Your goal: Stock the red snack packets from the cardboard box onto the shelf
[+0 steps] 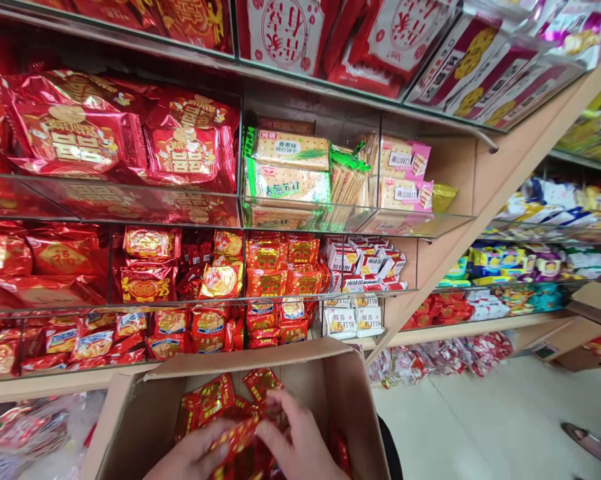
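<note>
A cardboard box (358,400) stands in front of me with several small red and gold snack packets (208,400) lying loose inside. My left hand (195,453) reaches in from the lower left, its fingers closed against the side of a red snack packet (238,437). On the other side of that packet, my right hand (300,437) curls its thumb and fingers around the packets, closed on them. How many packets are between the two hands is hidden by the fingers.
Shelves with glass fronts rise behind the box, holding red snack packets (268,257), white cracker packets (340,322), green-and-cream cracker packs (290,183) and large red bags (75,137). A slanted wooden panel (445,257) divides the shelving. A person's foot (588,443) shows on the tiled floor (460,427).
</note>
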A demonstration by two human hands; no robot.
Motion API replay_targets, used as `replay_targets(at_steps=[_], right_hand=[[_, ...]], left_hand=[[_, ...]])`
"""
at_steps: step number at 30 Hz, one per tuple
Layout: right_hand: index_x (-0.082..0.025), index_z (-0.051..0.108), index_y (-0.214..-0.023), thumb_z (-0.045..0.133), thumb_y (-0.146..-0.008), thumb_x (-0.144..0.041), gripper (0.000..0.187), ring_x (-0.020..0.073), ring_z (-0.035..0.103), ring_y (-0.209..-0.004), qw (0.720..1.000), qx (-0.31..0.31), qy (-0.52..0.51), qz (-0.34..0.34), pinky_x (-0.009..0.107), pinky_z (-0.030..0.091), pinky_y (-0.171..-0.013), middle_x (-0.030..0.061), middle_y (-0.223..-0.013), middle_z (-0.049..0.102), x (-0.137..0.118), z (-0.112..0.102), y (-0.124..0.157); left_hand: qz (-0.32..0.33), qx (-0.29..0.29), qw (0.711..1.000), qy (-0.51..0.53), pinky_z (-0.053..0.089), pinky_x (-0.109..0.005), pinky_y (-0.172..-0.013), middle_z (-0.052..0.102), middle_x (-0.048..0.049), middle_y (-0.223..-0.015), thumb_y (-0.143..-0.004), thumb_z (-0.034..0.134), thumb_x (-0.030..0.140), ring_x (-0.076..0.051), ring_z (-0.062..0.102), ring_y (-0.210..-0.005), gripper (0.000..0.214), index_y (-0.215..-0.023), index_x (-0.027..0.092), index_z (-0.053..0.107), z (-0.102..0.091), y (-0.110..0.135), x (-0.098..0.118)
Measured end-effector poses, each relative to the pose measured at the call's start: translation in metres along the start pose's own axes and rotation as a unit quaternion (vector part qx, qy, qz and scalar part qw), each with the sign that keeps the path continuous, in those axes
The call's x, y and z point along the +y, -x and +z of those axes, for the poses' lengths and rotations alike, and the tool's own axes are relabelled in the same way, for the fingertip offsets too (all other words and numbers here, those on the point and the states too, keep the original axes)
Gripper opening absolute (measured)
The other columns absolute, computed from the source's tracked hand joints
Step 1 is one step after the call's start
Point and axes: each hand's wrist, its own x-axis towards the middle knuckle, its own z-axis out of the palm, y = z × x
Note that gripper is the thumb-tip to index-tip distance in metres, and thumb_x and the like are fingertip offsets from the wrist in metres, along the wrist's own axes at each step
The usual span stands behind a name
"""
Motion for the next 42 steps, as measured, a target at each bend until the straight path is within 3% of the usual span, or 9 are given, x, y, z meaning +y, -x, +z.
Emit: replay_targets(at_steps=[2, 6, 12, 17, 26, 30, 34, 39, 42], right_hand=[[-0.018, 0.055, -0.091, 0.048, -0.079, -0.035, 0.022, 0.0157, 0.057, -0.069, 0.995, 0.029, -0.062, 0.073, 0.025, 0.045, -0.061, 0.0028, -0.076, 0.061, 0.002, 0.006, -0.005], [-0.017, 0.049, -0.063, 0.043, -0.081, -0.040, 0.030, 0.0102, 0.045, -0.053, 0.991, 0.097, -0.061, 0.072, 0.020, 0.035, -0.050, -0.0030, -0.055, 0.049, -0.008, -0.004, -0.022], [-0.018, 0.051, -0.063, 0.044, -0.081, -0.036, 0.027, 0.0089, 0.041, -0.050, 0.998, 0.056, -0.022, -0.012, 0.020, 0.031, -0.050, -0.0039, -0.054, 0.046, -0.021, -0.014, -0.022], [-0.020, 0.037, -0.058, 0.038, -0.083, -0.043, 0.034, 0.0097, 0.037, -0.052, 0.974, 0.184, -0.099, 0.082, 0.020, 0.031, -0.049, -0.0043, -0.054, 0.039, -0.012, -0.002, -0.016], [-0.022, 0.031, -0.057, 0.032, -0.085, -0.042, 0.035, 0.0109, 0.033, -0.046, 0.968, 0.239, 0.033, 0.074, 0.023, 0.027, -0.047, -0.0046, -0.049, 0.036, -0.005, -0.001, -0.016], [-0.022, 0.030, -0.056, 0.034, -0.084, -0.044, 0.036, 0.0103, 0.032, -0.047, 0.968, 0.237, -0.008, 0.082, 0.023, 0.027, -0.047, -0.0048, -0.049, 0.035, -0.007, -0.002, -0.018], [-0.020, 0.033, -0.057, 0.037, -0.083, -0.044, 0.036, 0.0096, 0.036, -0.050, 0.971, 0.179, -0.121, 0.103, 0.021, 0.031, -0.048, -0.0047, -0.052, 0.035, -0.008, -0.004, -0.015], [-0.021, 0.049, -0.086, 0.059, -0.072, -0.030, 0.020, 0.0133, 0.055, -0.073, 0.945, -0.063, -0.310, 0.087, 0.023, 0.043, -0.065, -0.0015, -0.076, 0.057, -0.023, -0.020, -0.003], [-0.021, 0.051, -0.087, 0.057, -0.073, -0.024, 0.015, 0.0156, 0.057, -0.081, 0.962, -0.100, -0.247, 0.067, 0.026, 0.044, -0.071, 0.0003, -0.082, 0.061, -0.036, -0.047, -0.013]], left_hand=[[0.041, -0.055, 0.984, 0.164, 0.051, -0.031, -0.068, 0.067, -0.0010, -0.096, -0.077, 0.050, 0.040, -0.022, 0.060, -0.086, 0.035, -0.108, 0.025, 0.057, 0.005, 0.001, 0.028], [0.054, -0.008, 0.948, 0.313, 0.051, -0.031, -0.067, 0.067, -0.0043, -0.094, -0.076, 0.052, 0.039, -0.020, 0.062, -0.081, 0.043, -0.115, 0.020, 0.049, 0.020, -0.001, 0.069], [0.136, 0.159, 0.959, 0.193, 0.045, -0.023, -0.061, 0.061, 0.0017, -0.065, -0.072, 0.056, 0.041, -0.014, 0.055, -0.064, 0.025, -0.074, 0.017, 0.060, 0.028, -0.008, 0.079], [0.151, 0.249, 0.941, 0.170, 0.043, -0.022, -0.061, 0.056, 0.0035, -0.068, -0.078, 0.047, 0.042, -0.013, 0.052, -0.063, 0.022, -0.076, 0.020, 0.051, 0.037, -0.009, 0.076], [0.143, 0.286, 0.947, -0.030, 0.034, -0.022, -0.051, 0.041, 0.0073, -0.049, -0.080, 0.038, 0.039, -0.013, 0.041, -0.048, 0.020, -0.067, 0.025, 0.043, 0.036, 0.001, 0.077], [0.154, 0.296, 0.941, 0.063, 0.037, -0.022, -0.051, 0.041, 0.0066, -0.052, -0.079, 0.039, 0.044, -0.013, 0.041, -0.050, 0.023, -0.068, 0.024, 0.042, 0.043, 0.002, 0.074], [0.132, 0.310, 0.928, 0.159, 0.039, -0.021, -0.049, 0.045, 0.0060, -0.055, -0.074, 0.042, 0.055, -0.013, 0.045, -0.052, 0.032, -0.069, 0.024, 0.043, 0.049, 0.004, 0.069], [0.128, 0.321, 0.930, 0.127, 0.040, -0.022, -0.053, 0.048, 0.0057, -0.056, -0.074, 0.041, 0.057, -0.014, 0.046, -0.054, 0.033, -0.069, 0.024, 0.045, 0.039, 0.006, 0.059], [0.116, 0.287, 0.945, 0.109, 0.040, -0.022, -0.051, 0.046, 0.0062, -0.053, -0.079, 0.035, 0.052, -0.014, 0.047, -0.052, 0.030, -0.081, 0.025, 0.047, 0.033, 0.003, 0.051]])
